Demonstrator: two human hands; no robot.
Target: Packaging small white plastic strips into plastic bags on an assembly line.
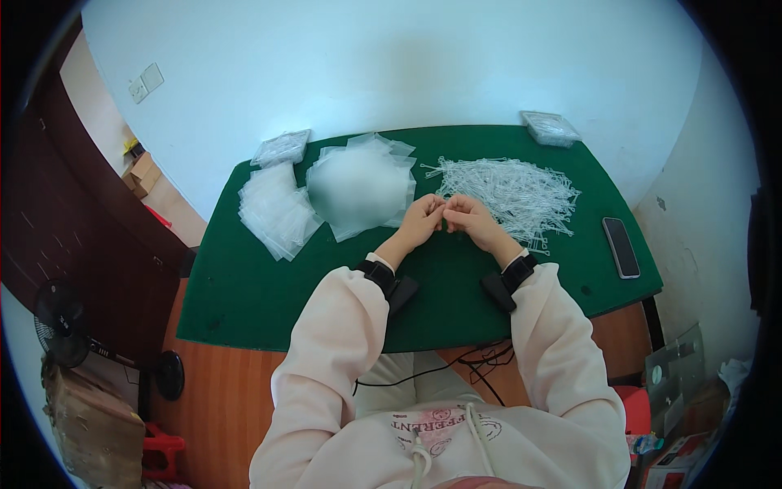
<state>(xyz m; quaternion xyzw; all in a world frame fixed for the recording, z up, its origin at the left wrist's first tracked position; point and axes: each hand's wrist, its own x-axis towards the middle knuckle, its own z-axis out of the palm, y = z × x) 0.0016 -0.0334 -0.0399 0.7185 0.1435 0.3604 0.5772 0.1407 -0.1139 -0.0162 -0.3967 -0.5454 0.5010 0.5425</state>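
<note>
My left hand (419, 222) and my right hand (475, 222) meet at the near left edge of a heaped pile of thin transparent plastic pieces (513, 196) with looped ends. The fingertips of both are pinched close together. Whatever lies between them is too small and too covered to make out. Left of my hands, transparent plastic bags (358, 191) lie in a wide overlapping spread, partly blurred. Farther left a second fanned stack of smaller plastic bags (277, 212) rests on the green tabletop (269, 306).
Transparent plastic boxes stand at the back, one box (282, 148) at left and another box (551, 129) at right. A phone (621, 248) lies near the right edge. Black cables (481, 359) hang below the front edge. A fan (61, 322) stands at far left.
</note>
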